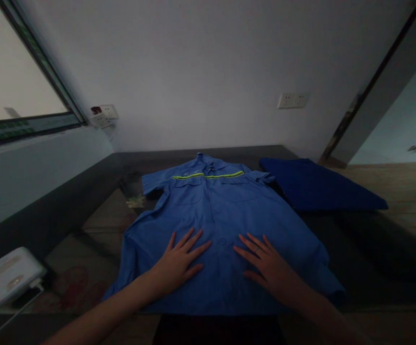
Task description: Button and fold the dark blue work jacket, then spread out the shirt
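Indoors, hands point(181, 262) spread flat on a blue shirt point(225, 211), dark glossy table point(102, 215) beneath, pale wall point(193, 72) beyond.

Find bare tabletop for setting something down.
Bare tabletop: between the white corded device and the blue work shirt. The middle is crowded: left hand and right hand on the shirt, navy cloth beside it. Front right's too dark.

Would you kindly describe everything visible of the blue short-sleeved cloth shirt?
The blue short-sleeved cloth shirt lies slightly wrinkled, front up, on the dark glossy table, collar at the far end. A yellow-green stripe crosses the chest above two flapped pockets; buttons show down the middle. The person's left hand and right hand rest spread on its lower front.
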### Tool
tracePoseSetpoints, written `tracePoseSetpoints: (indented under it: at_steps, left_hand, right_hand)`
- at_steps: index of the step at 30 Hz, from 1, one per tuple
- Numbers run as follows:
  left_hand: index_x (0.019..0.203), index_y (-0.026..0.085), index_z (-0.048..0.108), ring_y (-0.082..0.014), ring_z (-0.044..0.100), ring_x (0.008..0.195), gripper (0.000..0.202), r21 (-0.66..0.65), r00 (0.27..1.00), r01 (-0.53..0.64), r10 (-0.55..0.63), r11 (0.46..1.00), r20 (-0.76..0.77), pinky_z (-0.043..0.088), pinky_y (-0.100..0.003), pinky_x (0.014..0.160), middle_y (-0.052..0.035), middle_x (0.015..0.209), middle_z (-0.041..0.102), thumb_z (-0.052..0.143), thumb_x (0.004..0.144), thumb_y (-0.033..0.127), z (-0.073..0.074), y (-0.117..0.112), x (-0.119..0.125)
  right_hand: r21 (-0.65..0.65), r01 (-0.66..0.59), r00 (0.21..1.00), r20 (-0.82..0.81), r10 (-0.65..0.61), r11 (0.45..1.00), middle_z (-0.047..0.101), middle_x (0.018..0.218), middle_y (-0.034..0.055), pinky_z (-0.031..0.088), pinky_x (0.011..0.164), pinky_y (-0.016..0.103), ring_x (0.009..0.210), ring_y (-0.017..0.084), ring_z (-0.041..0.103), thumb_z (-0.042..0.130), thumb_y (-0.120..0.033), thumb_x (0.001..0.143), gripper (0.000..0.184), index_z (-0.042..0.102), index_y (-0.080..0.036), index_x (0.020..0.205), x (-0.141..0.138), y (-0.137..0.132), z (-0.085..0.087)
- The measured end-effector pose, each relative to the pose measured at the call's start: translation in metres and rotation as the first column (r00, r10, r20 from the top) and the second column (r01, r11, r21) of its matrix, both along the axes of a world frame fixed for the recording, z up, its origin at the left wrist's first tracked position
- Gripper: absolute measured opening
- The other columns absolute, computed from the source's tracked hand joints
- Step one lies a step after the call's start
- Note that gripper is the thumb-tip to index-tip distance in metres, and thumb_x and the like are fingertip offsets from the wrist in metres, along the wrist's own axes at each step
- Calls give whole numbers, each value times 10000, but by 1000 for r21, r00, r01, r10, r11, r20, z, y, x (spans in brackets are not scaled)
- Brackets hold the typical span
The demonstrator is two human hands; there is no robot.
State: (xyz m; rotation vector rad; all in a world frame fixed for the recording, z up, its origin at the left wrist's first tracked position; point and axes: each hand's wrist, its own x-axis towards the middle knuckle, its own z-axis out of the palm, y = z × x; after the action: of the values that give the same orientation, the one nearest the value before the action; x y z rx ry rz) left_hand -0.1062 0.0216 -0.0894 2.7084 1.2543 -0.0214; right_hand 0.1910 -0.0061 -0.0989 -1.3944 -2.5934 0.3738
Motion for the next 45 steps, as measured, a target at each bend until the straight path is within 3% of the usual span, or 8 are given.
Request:
tracePoseSetpoints:
  at_steps: [10,14,18,22,26,29,36,45]
  left_hand:
    - [1440,411,178,-292,145,1407,551,-30,998,-42,41,999,-38,160,-617,1067,-9,1545,159,341,923,518,4,42,-4]
    - [1419,370,289,-309,222,1381,542,38,997,-62,64,997,-51,199,-579,1066,-39,1514,272,409,906,498,11,62,3]
    - [1214,233,560,-281,496,1165,362,133,992,-127,129,983,0,355,-428,989,-104,1263,553,476,894,380,33,62,28]
    - [918,200,641,-187,611,767,262,-31,981,-146,149,989,124,442,-276,702,-56,865,660,451,897,377,45,51,51]
    - [733,179,633,-127,547,582,289,-203,974,-134,167,970,154,352,-222,543,-19,665,629,462,883,357,34,45,54]
    - [698,165,633,-113,515,553,338,-272,975,-76,128,959,181,319,-219,516,-11,633,621,454,882,385,24,45,47]
    - [766,155,664,-114,537,591,253,-339,965,31,61,940,256,349,-213,548,-14,687,652,469,864,284,16,49,42]
    - [768,148,671,-111,533,591,259,-350,957,57,48,935,286,350,-205,555,-8,673,647,462,864,267,14,51,43]
  right_hand:
    - [45,36,999,27,-37,998,309,1494,53,199,1087,573,1372,277,254,367,-530,918,516,380,-330,1394,-8,34,-1]
    - [99,27,996,86,-36,995,348,1474,78,252,1058,572,1346,302,301,425,-466,917,493,401,-312,1385,-13,53,5]
    - [154,30,986,157,-54,988,511,1331,137,349,991,513,1228,320,447,537,-331,883,373,570,-211,1235,-27,62,32]
    - [73,3,999,33,-6,997,658,947,86,430,753,305,878,204,596,521,-298,895,190,653,-165,928,-46,64,55]
    - [-136,-113,991,-94,101,984,626,707,3,328,583,233,655,128,542,580,-334,862,202,642,-175,754,-52,63,45]
    - [-209,-170,984,-82,156,963,611,692,-8,302,562,231,647,126,528,644,-406,809,234,638,-181,744,-49,59,31]
    - [-36,-206,978,16,207,978,622,885,57,400,685,272,861,199,564,661,-454,783,302,605,-164,843,-58,48,26]
    - [-59,-219,975,13,220,974,625,901,54,418,723,278,873,195,574,666,-353,803,210,606,-170,888,-59,43,27]
